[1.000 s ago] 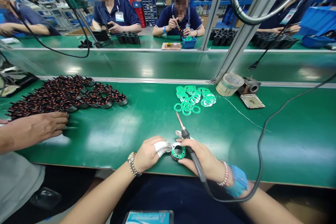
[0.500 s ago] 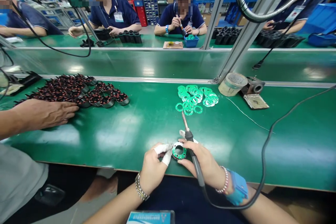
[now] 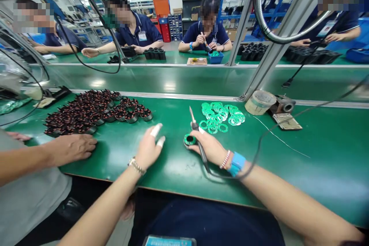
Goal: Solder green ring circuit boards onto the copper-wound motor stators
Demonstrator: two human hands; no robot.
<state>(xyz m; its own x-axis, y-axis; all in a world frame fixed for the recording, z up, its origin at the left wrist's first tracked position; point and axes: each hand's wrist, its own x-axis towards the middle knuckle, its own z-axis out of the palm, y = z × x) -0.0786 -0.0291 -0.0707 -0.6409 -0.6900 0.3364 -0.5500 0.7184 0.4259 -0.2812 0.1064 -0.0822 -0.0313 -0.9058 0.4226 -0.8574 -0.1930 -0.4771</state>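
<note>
My right hand (image 3: pixel 210 145) grips a soldering iron (image 3: pixel 203 154), its tip pointing up and away from me. The same hand holds a motor stator with a green ring board on top (image 3: pixel 189 140) between thumb and fingers, just above the bench. My left hand (image 3: pixel 149 147) is empty, its thumb and index finger apart and wrapped in white finger covers. It is over the bench, in front of a pile of copper-wound stators (image 3: pixel 83 111). Beyond my right hand lies a loose heap of green ring boards (image 3: pixel 221 114).
A roll of tape (image 3: pixel 260 102) and a soldering iron stand (image 3: pixel 285 104) are at the back right, near a thin strand of wire (image 3: pixel 281 137). The iron's cord (image 3: pixel 261 142) runs over my right forearm. At left, a co-worker's hand (image 3: pixel 70 149) rests beside the pile. Other people sit across the bench.
My left hand has let go of the stator and moved left and forward. My right hand has carried the stator and the iron forward. The view has tilted up slightly.
</note>
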